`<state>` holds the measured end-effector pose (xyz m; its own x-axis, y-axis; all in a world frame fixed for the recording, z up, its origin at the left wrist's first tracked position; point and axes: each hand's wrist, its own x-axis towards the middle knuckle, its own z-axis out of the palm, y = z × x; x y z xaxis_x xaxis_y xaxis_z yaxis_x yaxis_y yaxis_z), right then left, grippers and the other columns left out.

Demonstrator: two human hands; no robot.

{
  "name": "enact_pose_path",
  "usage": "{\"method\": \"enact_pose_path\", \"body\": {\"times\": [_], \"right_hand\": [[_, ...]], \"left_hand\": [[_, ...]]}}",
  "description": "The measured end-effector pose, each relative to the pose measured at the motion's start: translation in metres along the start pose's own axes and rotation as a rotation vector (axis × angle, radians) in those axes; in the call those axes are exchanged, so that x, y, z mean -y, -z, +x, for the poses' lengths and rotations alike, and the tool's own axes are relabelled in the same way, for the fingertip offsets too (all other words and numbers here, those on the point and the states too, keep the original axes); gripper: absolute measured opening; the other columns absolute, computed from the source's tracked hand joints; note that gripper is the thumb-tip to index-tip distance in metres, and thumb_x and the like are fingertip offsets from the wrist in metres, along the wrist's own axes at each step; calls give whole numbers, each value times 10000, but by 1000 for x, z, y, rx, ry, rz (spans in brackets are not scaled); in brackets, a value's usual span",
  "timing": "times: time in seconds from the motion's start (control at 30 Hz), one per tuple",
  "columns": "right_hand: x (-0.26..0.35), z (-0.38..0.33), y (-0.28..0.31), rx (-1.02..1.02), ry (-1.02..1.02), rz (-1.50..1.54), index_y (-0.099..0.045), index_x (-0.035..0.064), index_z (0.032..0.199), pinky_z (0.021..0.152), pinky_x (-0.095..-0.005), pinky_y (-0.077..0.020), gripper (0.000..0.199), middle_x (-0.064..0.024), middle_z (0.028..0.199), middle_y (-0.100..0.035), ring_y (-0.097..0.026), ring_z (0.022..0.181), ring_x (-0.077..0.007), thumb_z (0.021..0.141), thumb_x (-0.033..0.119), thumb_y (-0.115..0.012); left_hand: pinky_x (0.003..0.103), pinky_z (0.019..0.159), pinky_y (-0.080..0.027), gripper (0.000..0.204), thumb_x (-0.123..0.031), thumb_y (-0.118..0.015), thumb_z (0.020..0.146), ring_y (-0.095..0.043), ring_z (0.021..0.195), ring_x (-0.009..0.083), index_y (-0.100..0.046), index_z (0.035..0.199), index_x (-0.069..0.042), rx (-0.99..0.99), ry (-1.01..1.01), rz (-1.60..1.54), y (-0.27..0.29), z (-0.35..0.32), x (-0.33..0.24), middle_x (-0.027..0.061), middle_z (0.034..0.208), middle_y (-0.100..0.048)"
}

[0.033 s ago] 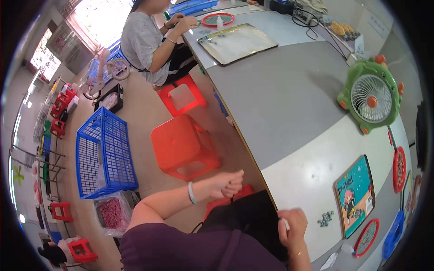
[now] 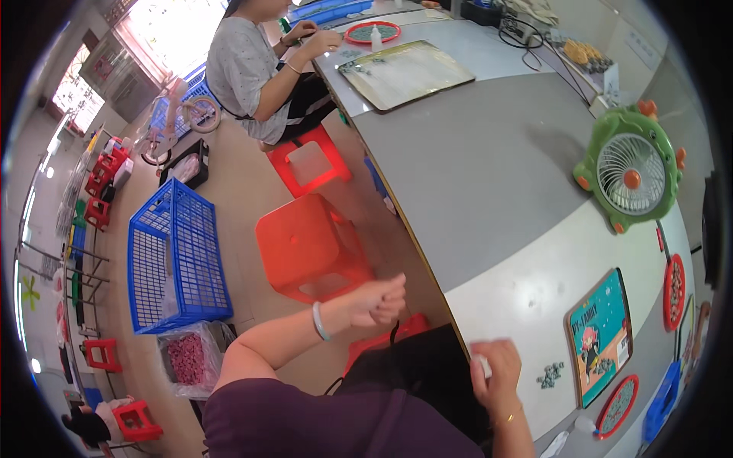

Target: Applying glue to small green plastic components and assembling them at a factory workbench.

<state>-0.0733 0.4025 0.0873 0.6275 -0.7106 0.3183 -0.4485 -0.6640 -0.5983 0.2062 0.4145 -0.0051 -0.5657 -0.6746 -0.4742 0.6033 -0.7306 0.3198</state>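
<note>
My left hand (image 2: pixel 376 302), with a pale bangle at its wrist, is raised beside the table edge above a red stool. Its fingers are curled in, and whatever they may hold is hidden. My right hand (image 2: pixel 498 374) is at the table's near edge, fingers bent round a small white thing (image 2: pixel 482 366) whose kind I cannot make out. To the right of that hand lies a loose cluster of small grey-green pieces (image 2: pixel 550 375). Beyond it is a teal tray (image 2: pixel 603 320) with a cartoon figure and a few similar pieces on it.
A green animal-shaped fan (image 2: pixel 630 164) stands on the table (image 2: pixel 458 191). Red-rimmed trays of small pieces (image 2: pixel 617 407) line the right side. On the left are a red stool (image 2: pixel 301 237) and a blue crate (image 2: pixel 179 259). A co-worker (image 2: pixel 248 69) sits at the far end.
My left hand has shifted slightly left and up. The whole view has tilted a little; the grip of my right hand looks the same.
</note>
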Motion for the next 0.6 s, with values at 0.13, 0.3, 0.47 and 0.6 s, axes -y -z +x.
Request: {"method": "enact_pose_path", "body": {"times": [0.13,0.3,0.47,0.6], "right_hand": [[-41,112,-36,-36,33,-92,-536,28,961,811,-382,-414,246,-139,1019,-567,-512,940,-330,723,34,-596],[-107,233,-75,-18,34,-300,-457,39,1164,938,-408,-337,392,-141,1233,-449,-418,1113,-330,804,151,-567],[-143,303,-106,46,-88,-541,-323,90,1337,1041,-438,-201,559,-107,1388,-308,-259,1282,-296,863,344,-476],[-137,337,-113,78,-163,-578,-306,115,1354,1053,-467,-151,594,-107,1405,-282,-213,1308,-287,856,400,-460]], "left_hand": [[215,386,-168,496,-479,-334,925,-206,431,75,-297,553,-153,-184,-354,1,4,-26,-91,-49,522,-253],[191,395,-257,395,-372,-395,931,-289,445,78,-379,614,-138,-132,-669,-110,26,-12,-202,-38,562,-327],[217,438,-318,293,-312,-436,917,-375,500,112,-444,716,-99,-156,-808,-298,35,19,-305,22,631,-435],[217,458,-344,276,-283,-418,919,-409,543,136,-441,760,-58,-138,-914,-370,37,37,-377,68,674,-464]]}}
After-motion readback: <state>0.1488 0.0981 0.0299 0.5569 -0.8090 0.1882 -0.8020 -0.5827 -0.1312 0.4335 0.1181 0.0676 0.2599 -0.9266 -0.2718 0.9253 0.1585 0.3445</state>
